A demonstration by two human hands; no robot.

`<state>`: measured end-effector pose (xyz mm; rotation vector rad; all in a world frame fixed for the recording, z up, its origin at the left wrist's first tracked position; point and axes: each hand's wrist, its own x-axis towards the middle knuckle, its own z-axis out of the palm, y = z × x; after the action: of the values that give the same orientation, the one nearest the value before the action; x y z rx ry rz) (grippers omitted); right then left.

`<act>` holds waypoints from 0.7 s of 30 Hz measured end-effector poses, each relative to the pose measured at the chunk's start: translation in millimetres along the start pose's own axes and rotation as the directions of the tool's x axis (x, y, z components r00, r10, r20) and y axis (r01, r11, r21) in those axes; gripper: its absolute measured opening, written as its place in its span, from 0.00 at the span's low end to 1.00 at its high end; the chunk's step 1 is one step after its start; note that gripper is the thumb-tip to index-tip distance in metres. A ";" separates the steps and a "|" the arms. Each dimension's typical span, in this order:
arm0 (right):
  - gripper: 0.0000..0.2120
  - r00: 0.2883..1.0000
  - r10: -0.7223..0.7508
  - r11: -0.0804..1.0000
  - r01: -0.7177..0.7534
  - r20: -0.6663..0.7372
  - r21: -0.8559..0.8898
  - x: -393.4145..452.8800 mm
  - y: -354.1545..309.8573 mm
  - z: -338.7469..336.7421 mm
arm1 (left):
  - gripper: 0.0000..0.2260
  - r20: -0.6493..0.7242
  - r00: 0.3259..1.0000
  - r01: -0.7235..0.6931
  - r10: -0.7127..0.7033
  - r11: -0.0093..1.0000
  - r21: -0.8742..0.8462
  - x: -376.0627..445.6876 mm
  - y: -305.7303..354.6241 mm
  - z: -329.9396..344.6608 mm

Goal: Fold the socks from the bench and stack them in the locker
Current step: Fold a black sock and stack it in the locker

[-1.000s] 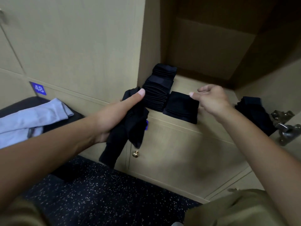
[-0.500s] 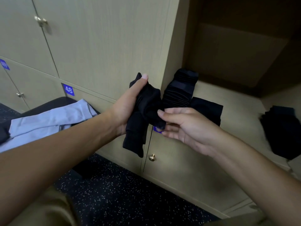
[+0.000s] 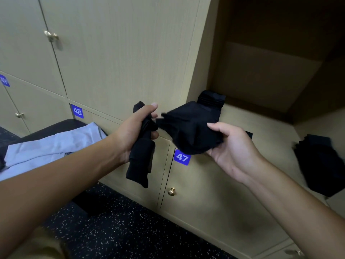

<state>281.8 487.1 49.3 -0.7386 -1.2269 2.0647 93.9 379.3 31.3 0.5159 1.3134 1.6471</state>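
Black sock point(image 3: 188, 128) spread over the right hand point(image 3: 231, 148), thumb pinching; left hand point(image 3: 136, 131) clenches a dangling sock point(image 3: 140, 161) before the open locker point(image 3: 261, 116). Loose grip risks a drop.

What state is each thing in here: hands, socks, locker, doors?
left hand: grips a hanging black sock
right hand: holds a bunched black sock
open locker: door open, interior in shadow
sock stack: folded, at the locker's left front
dark pile: on the locker's right, blurred
door 47: closed
door 48: closed
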 end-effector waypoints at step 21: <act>0.15 0.980 -0.187 0.882 0.197 0.067 -0.429 -7.6 -14.7 -2.6 | 0.08 0.047 0.995 -0.100 0.091 0.965 0.242 1.9 -5.4 14.2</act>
<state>291.9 488.4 62.5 -0.7522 -1.7315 1.6573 106.3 388.2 30.7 0.7629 1.4947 1.5540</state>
